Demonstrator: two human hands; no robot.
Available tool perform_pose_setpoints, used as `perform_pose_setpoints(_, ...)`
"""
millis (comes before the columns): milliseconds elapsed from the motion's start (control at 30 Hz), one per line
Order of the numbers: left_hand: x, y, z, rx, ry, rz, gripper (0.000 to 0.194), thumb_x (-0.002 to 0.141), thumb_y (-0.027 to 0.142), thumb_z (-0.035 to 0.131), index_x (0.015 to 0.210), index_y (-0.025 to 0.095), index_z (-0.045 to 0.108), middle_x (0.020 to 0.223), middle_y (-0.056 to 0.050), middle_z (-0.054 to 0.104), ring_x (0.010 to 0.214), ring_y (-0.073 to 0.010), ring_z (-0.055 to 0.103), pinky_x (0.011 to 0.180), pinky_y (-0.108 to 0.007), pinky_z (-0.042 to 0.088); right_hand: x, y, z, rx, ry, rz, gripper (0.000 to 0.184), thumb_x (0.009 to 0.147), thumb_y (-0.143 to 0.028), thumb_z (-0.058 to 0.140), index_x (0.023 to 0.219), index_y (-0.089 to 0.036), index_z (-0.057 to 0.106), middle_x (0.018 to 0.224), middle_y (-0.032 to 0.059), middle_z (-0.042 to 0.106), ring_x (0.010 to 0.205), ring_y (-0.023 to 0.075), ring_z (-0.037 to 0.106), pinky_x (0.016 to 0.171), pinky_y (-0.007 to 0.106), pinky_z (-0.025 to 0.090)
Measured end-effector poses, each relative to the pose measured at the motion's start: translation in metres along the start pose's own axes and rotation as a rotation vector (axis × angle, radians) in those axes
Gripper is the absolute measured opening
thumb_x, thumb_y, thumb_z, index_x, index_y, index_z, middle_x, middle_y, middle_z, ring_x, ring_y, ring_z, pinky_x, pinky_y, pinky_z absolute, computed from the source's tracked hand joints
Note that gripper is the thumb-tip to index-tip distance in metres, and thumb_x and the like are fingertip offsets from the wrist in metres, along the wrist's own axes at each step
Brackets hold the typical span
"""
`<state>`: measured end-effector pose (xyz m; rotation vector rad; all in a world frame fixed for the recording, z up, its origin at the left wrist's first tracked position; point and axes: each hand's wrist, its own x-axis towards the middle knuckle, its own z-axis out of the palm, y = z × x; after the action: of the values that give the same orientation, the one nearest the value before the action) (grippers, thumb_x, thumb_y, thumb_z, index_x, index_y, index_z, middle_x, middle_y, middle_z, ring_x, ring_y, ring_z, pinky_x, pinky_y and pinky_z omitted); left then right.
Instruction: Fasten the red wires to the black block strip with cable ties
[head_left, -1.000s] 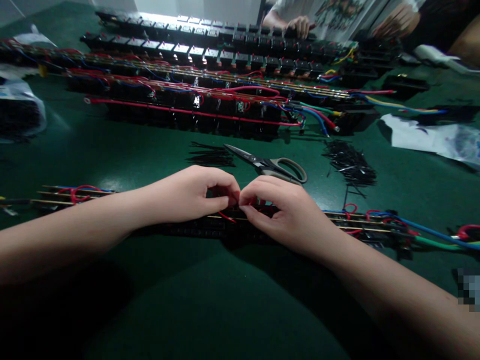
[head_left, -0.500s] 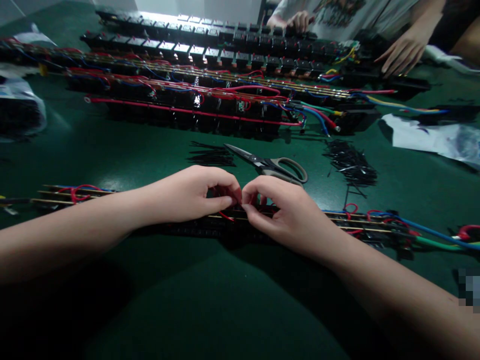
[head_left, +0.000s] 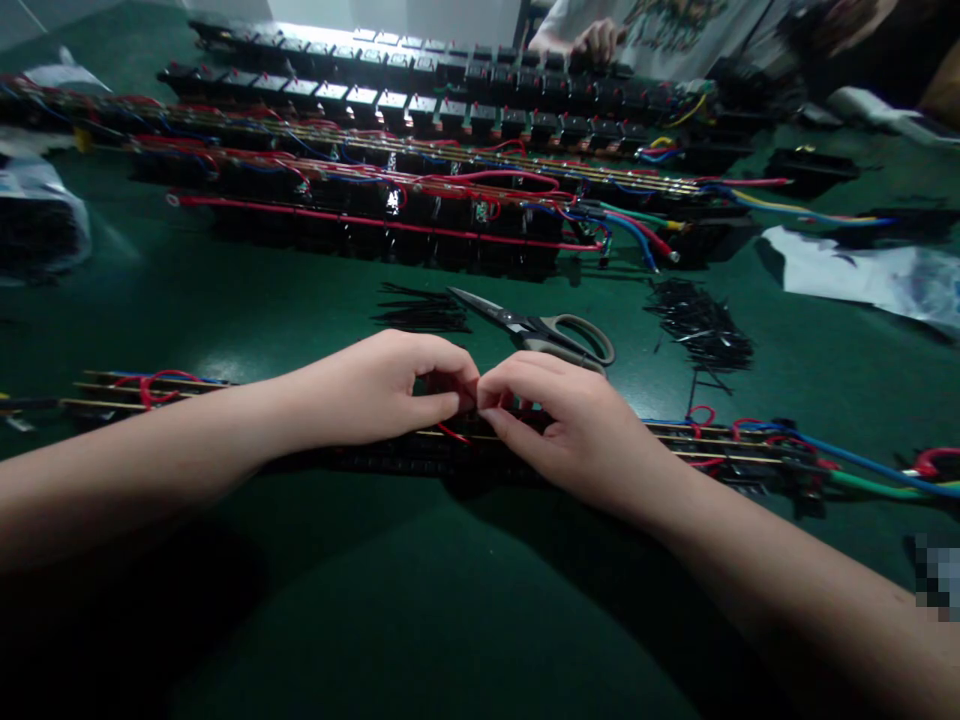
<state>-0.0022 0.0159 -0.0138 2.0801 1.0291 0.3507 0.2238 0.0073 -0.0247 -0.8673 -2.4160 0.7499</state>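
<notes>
A long black strip of switch modules (head_left: 720, 455) with brass rails and red, blue and green wires lies across the green table in front of me. My left hand (head_left: 382, 390) and my right hand (head_left: 570, 425) meet over its middle. Both are closed in a pinch, fingertips almost touching, around a thin red wire (head_left: 454, 434) that loops out below them. What exactly sits between the fingertips is hidden.
Scissors (head_left: 544, 330) lie just beyond my hands, between two heaps of black cable ties (head_left: 424, 308) (head_left: 701, 325). Several wired module rows (head_left: 390, 215) fill the far table. Plastic bags (head_left: 862, 272) lie right and left. Another person's hand (head_left: 596, 42) works at the far edge.
My hands have barely moved; the fingertips shifted slightly on the wire. At the far right, another person's hand that rested on the table has lifted away.
</notes>
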Motion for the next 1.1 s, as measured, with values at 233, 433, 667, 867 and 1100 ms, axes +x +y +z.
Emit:
perform_pose_setpoints(233, 0.0008, 0.0003, 0.0, -0.009, -0.014, 0.014, 0.02, 0.089, 0.027, 0.057, 0.098, 0.021, 0.074, 0.093, 0.002, 0.075, 0.087, -0.0137, 0.066, 0.079, -0.022, 0.05, -0.0031, 0.0002, 0.0018, -0.064, -0.021, 0.006, 0.011, 0.092, -0.009, 0.054, 0.093, -0.017, 0.062, 0.095, 0.0065, 0.067, 0.086, 0.019, 0.061, 0.075, 0.029, 0.045)
perform_pose_setpoints(433, 0.0003, 0.0017, 0.0, -0.008, -0.02, 0.012, 0.02, 0.09, 0.029, 0.056, 0.097, 0.021, 0.073, 0.093, 0.002, 0.074, 0.086, -0.0144, 0.066, 0.079, -0.023, 0.05, -0.0018, -0.0007, 0.0009, -0.083, -0.04, 0.008, 0.01, 0.094, -0.011, 0.052, 0.093, -0.019, 0.058, 0.095, 0.006, 0.066, 0.085, 0.0188, 0.059, 0.074, 0.03, 0.044)
perform_pose_setpoints(667, 0.0004, 0.0023, -0.0001, -0.003, -0.016, 0.011, 0.02, 0.09, 0.028, 0.055, 0.097, 0.021, 0.073, 0.093, 0.002, 0.074, 0.086, -0.0147, 0.066, 0.078, -0.024, 0.049, -0.0023, -0.0021, 0.0, -0.101, -0.052, 0.008, 0.01, 0.094, -0.011, 0.051, 0.092, -0.02, 0.055, 0.094, 0.0064, 0.065, 0.083, 0.0191, 0.059, 0.072, 0.03, 0.044)
perform_pose_setpoints(867, 0.0007, 0.0027, 0.0005, 0.0, -0.012, 0.006, 0.02, 0.09, 0.028, 0.056, 0.098, 0.021, 0.073, 0.092, 0.002, 0.074, 0.085, -0.0139, 0.065, 0.076, -0.023, 0.048, -0.0017, -0.0015, 0.0013, -0.092, -0.043, -0.009, 0.01, 0.093, -0.011, 0.051, 0.091, -0.02, 0.055, 0.093, 0.0068, 0.065, 0.082, 0.0189, 0.059, 0.072, 0.029, 0.044)
perform_pose_setpoints(1100, -0.0004, 0.003, 0.0, -0.009, -0.013, -0.01, 0.022, 0.092, 0.033, 0.056, 0.099, 0.022, 0.073, 0.094, 0.002, 0.075, 0.087, -0.0148, 0.067, 0.077, -0.023, 0.049, -0.0015, -0.0022, 0.0017, -0.049, -0.005, 0.006, 0.011, 0.086, -0.009, 0.056, 0.086, -0.021, 0.056, 0.088, 0.0038, 0.064, 0.078, 0.0165, 0.058, 0.07, 0.027, 0.044)
